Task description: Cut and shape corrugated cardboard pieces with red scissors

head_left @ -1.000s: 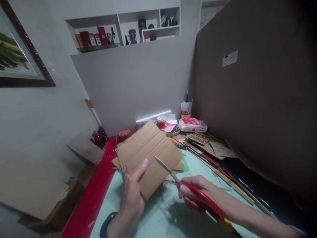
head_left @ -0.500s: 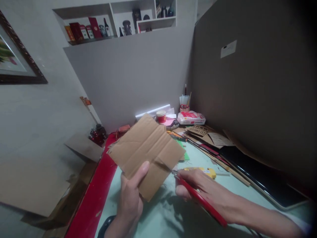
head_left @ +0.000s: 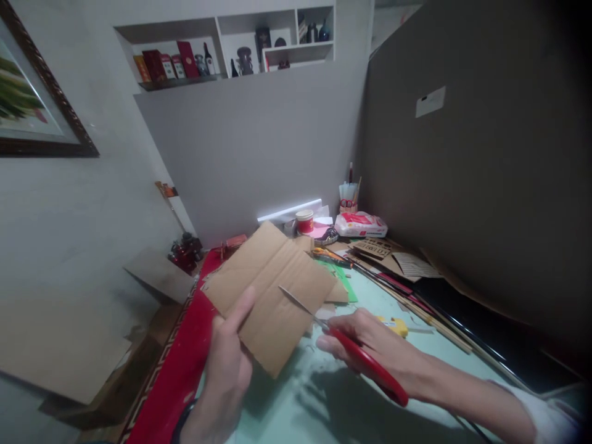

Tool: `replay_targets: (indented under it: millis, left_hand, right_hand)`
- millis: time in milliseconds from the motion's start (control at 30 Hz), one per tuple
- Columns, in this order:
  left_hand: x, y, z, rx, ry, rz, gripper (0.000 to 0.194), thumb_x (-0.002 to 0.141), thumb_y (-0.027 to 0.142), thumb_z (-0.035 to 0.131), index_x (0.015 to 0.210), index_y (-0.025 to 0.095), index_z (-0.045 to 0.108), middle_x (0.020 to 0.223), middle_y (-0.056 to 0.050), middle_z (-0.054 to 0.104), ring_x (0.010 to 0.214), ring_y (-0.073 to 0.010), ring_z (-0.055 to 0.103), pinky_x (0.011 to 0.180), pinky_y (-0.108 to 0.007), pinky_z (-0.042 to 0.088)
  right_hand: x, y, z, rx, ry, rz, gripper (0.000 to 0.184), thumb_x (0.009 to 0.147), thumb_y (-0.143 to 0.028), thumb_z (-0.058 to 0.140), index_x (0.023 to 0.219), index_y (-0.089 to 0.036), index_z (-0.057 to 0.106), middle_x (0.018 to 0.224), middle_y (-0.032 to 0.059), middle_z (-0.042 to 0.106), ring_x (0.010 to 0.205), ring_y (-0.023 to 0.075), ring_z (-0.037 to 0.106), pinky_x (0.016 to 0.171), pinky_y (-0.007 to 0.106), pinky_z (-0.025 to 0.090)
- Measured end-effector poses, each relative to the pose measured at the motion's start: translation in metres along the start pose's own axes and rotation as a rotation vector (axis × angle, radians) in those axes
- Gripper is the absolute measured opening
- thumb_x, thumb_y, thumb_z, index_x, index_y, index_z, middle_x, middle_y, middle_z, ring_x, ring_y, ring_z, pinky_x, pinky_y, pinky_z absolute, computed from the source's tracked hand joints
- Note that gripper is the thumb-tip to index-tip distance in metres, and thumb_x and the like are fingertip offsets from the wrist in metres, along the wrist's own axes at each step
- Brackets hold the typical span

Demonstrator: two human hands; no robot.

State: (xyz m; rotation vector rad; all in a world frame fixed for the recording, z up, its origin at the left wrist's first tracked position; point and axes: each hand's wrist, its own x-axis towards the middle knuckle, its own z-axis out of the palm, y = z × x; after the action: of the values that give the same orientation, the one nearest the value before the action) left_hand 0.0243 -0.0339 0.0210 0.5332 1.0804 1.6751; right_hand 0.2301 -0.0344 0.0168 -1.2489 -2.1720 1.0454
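Note:
My left hand (head_left: 225,364) grips the near left edge of a brown creased cardboard sheet (head_left: 271,290), thumb lying on top, holding it above the pale green table top (head_left: 324,407). My right hand (head_left: 365,345) is closed round red-handled scissors (head_left: 351,354). Their blades lie open across the sheet's right side, one blade on top of the card. A dark watch band shows on my left wrist.
A yellow tool (head_left: 393,325) lies just beyond my right hand. Card scraps, sticks, a red-lidded tub (head_left: 304,221), a packet (head_left: 361,224) and a pen cup (head_left: 348,198) crowd the back. A large cardboard panel (head_left: 472,172) stands at right; the red table edge (head_left: 180,364) runs at left.
The scissor blades, closed into the card's edge half a second ago, have opened and pushed further over the sheet. My left hand has shifted left along the card's edge.

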Motion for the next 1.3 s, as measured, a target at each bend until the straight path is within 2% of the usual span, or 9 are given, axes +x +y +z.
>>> replay_targets:
  millis: [233,400,667,867,1033,1167,1300]
  left_hand:
    - [0.008,-0.005,-0.006,0.023,0.013,0.048,0.048,0.074,0.016,0.082,0.120,0.012,0.070,0.112,-0.013,0.077,0.106,-0.0322,0.072,0.092,-0.043,0.061]
    - [0.005,-0.009,-0.008,0.032,-0.008,0.081,0.060,0.074,0.020,0.084,0.131,0.016,0.065,0.120,-0.012,0.075,0.116,-0.0311,0.068,0.098,-0.042,0.058]
    - [-0.001,-0.010,-0.005,0.025,-0.032,0.120,0.074,0.072,0.021,0.086,0.140,0.020,0.059,0.127,-0.009,0.073,0.119,-0.0307,0.066,0.103,-0.041,0.054]
    - [-0.002,-0.006,-0.007,0.032,-0.023,0.076,0.070,0.075,0.020,0.082,0.141,0.020,0.058,0.122,-0.009,0.074,0.116,-0.0311,0.068,0.099,-0.042,0.057]
    - [-0.004,-0.001,-0.006,0.021,-0.023,0.041,0.059,0.078,0.017,0.079,0.135,0.020,0.063,0.117,-0.008,0.076,0.112,-0.0294,0.070,0.090,-0.038,0.062]
    - [0.000,-0.004,-0.006,0.012,-0.072,0.014,0.055,0.078,0.018,0.079,0.131,0.019,0.066,0.118,-0.010,0.076,0.109,-0.0304,0.072,0.088,-0.041,0.063]
    - [0.004,-0.009,-0.005,0.011,-0.102,0.016,0.061,0.077,0.015,0.081,0.134,0.021,0.063,0.122,-0.011,0.075,0.110,-0.0294,0.071,0.091,-0.041,0.062]
  right_hand:
    - [-0.003,0.007,-0.001,0.014,-0.044,0.045,0.064,0.085,-0.077,0.056,0.061,-0.021,0.037,0.057,-0.0068,0.033,0.056,0.0107,0.027,0.048,0.028,0.021]
    - [-0.002,0.008,-0.005,-0.053,-0.061,0.040,0.061,0.085,-0.076,0.057,0.065,-0.021,0.041,0.060,-0.0064,0.038,0.057,0.0112,0.030,0.049,0.028,0.023]
    - [0.002,0.009,-0.004,-0.105,-0.020,-0.011,0.063,0.087,-0.076,0.055,0.061,-0.021,0.037,0.056,-0.0068,0.036,0.055,0.0108,0.028,0.049,0.028,0.022]
    - [0.004,0.009,-0.001,-0.104,0.007,-0.058,0.060,0.092,-0.071,0.052,0.062,-0.021,0.039,0.055,-0.0066,0.039,0.052,0.0099,0.028,0.050,0.028,0.024]
    - [0.006,0.008,0.004,-0.105,0.028,-0.061,0.060,0.094,-0.069,0.048,0.060,-0.022,0.033,0.055,-0.0070,0.033,0.053,0.0100,0.026,0.050,0.028,0.022]
    - [0.011,0.005,0.003,-0.085,0.028,-0.037,0.060,0.092,-0.071,0.051,0.061,-0.021,0.038,0.058,-0.0058,0.037,0.055,0.0102,0.029,0.051,0.027,0.024]
    - [0.016,0.007,-0.002,-0.040,-0.010,0.001,0.063,0.085,-0.078,0.055,0.060,-0.021,0.044,0.053,-0.0050,0.041,0.051,0.0102,0.034,0.048,0.026,0.024]
